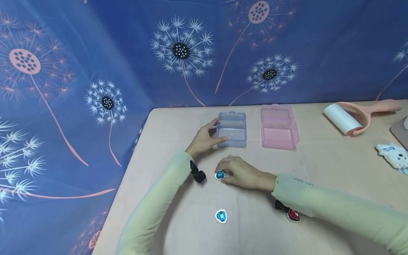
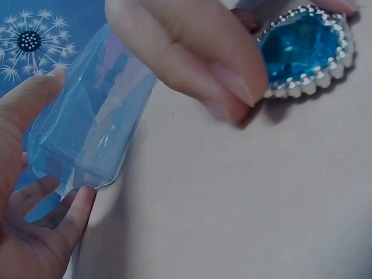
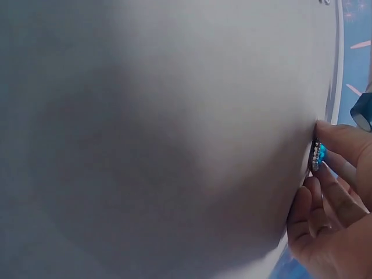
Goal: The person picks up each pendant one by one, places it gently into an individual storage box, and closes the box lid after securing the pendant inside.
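Observation:
My left hand (image 1: 204, 140) holds a clear blue plastic box (image 1: 232, 143) by its left side, thumb at the front and fingers farther back. The box's lid is raised, leaning back. Just in front of it, my right hand (image 1: 243, 173) pinches a blue heart-shaped gem (image 2: 305, 52) with a silver beaded rim, low over the table. The right wrist view shows that gem edge-on between thumb and fingers. A second blue heart gem (image 1: 221, 216) lies on the table nearer me. Under the right forearm is a red heart gem (image 1: 294, 215), partly covered by the sleeve and wrist camera.
Right of the blue box stands a pink plastic box (image 1: 277, 145), lid up. Farther right lie a lint roller (image 1: 343, 118) with a peach handle, a white cartoon-shaped item (image 1: 395, 156) and a grey object (image 1: 401, 131) cut off by the frame. A dandelion-print blue curtain (image 1: 127, 42) hangs behind.

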`<state>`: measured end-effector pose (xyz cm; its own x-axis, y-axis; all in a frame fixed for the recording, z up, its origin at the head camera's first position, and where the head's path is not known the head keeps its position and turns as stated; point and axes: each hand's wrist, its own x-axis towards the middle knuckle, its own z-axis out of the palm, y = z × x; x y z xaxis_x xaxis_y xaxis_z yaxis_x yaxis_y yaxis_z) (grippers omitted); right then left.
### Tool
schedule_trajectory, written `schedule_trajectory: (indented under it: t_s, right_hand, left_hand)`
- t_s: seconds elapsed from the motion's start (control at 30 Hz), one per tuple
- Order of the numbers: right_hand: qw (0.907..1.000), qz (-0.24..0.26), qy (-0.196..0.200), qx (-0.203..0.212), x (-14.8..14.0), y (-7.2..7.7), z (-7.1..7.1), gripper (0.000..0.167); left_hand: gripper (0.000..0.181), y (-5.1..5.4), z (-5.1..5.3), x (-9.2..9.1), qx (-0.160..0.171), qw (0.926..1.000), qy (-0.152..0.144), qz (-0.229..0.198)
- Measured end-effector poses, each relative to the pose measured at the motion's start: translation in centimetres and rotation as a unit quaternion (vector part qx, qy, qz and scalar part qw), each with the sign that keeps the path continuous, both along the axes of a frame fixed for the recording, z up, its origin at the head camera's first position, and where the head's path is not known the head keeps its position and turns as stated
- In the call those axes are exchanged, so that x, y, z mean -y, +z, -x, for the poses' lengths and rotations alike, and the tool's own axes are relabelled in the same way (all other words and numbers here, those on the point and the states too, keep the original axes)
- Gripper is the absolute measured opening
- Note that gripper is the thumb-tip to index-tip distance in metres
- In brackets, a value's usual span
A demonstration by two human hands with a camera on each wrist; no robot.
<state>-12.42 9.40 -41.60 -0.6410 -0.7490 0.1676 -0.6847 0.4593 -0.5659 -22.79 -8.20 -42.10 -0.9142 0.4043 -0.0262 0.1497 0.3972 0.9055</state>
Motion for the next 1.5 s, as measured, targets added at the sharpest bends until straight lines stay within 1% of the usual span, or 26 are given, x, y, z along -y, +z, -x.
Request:
schedule_trajectory:
  t_s: [0.23,0.33,0.43,0.6,0.73,0.9,1.07,1.17,1.23,1.3,1.5]
  right_hand:
    - [0.9999,0.004,-0.012,0.007,-0.2,0.3,-0.3,0.017]
    - [0.9997,0.008,-0.017,0.013,-0.7,0.8,-0.6,0.017]
    - [0.9996,0.019,-0.019,0.01,-1.4,1.4,-0.8,0.015]
    - [0.9983,0.039,-0.037,-0.024,-2.5,2.8,-0.7,0.02]
    - [0.9954,0.058,-0.054,-0.055,-3.0,3.9,-0.2,0.025]
    - [0.9873,0.096,-0.082,-0.097,-3.2,5.6,0.9,0.027]
    - [0.9772,0.127,-0.118,-0.122,-3.1,7.4,2.5,0.022]
    - [0.973,0.135,-0.133,-0.132,-3.1,8.1,3.6,0.021]
    - [0.9722,0.135,-0.142,-0.128,-3.0,8.2,4.3,0.021]
    - [0.9727,0.132,-0.154,-0.114,-3.0,8.1,5.1,0.021]
    - [0.9758,0.102,-0.19,-0.036,-2.7,6.9,7.3,0.023]
  left_hand:
    - [0.09,0.0,0.1,-0.2,0.003,0.9998,-0.003,0.018]
    - [0.091,-0.1,0.1,0.0,0.004,0.9996,0.001,0.026]
    - [0.091,-0.1,0.2,0.1,0.004,0.9996,0.001,0.028]
    - [0.091,0.0,0.3,0.1,0.006,0.9998,-0.004,0.017]
    - [0.09,0.1,0.3,0.1,0.004,0.9998,-0.002,0.019]
    - [0.089,0.0,0.1,0.2,-0.002,0.9994,-0.002,0.036]
    - [0.087,-0.1,0.0,0.3,-0.002,0.9993,-0.007,0.037]
    - [0.088,0.1,0.0,0.3,0.002,0.9995,-0.004,0.032]
    - [0.089,0.1,0.0,0.3,0.006,0.9996,-0.003,0.028]
    - [0.089,0.1,0.0,0.3,0.007,0.9995,-0.004,0.03]
    - [0.089,-0.1,0.2,0.3,0.007,0.9993,-0.011,0.035]
